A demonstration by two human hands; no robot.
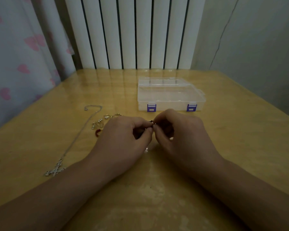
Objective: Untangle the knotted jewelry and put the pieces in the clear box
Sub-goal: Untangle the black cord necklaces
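My left hand (123, 140) and my right hand (178, 137) meet fingertip to fingertip over the middle of the table, both pinching a small dark red piece of jewelry (151, 122), mostly hidden by the fingers. A tangle of gold and silver pieces with a red bit (99, 125) lies just left of my left hand. A silver chain necklace (83, 129) runs down the left to a cross pendant (54, 170). The clear box (170, 95) with two purple latches sits closed behind my hands.
The wooden table (157, 189) has a glossy top, with its back edge against a white ribbed radiator (135, 32). A curtain with pink hearts (20, 60) hangs at the left, and a plain wall stands at the right.
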